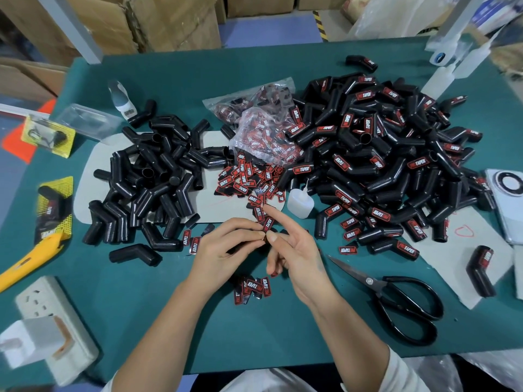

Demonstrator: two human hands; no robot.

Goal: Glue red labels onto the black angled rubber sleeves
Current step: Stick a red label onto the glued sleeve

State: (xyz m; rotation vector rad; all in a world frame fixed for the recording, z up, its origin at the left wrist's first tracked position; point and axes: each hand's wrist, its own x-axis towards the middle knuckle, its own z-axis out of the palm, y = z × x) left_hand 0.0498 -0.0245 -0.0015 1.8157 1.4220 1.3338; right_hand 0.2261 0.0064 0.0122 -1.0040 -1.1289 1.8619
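Both hands meet near the middle of the green desk [169, 69], a little toward its near edge. The left hand [226, 250] curls its fingers and thumb around one red label [267, 224], pinching it at the fingertips. The right hand [294, 253] pinches the same label with its thumb, while its index finger stretches straight out toward the far edge and the other fingers curl loosely.

Two heaps of black sleeves lie on the desk: an unlabelled heap [152, 176] toward the left edge and a much larger labelled heap [382, 154] toward the right edge; both hold too many to count. One labelled sleeve [481, 268] lies alone near the right edge, and one more [362, 62] near the far edge. Loose labels [249, 179] are scattered between the heaps, with a small cluster [254, 287] under the wrists. One clear bag of labels [260, 123] sits behind them. One small glue bottle [300, 202] stands just beside the labelled heap. One pair of black scissors [396, 301] lies toward the near right corner. One yellow knife [31, 258] lies by the left edge.
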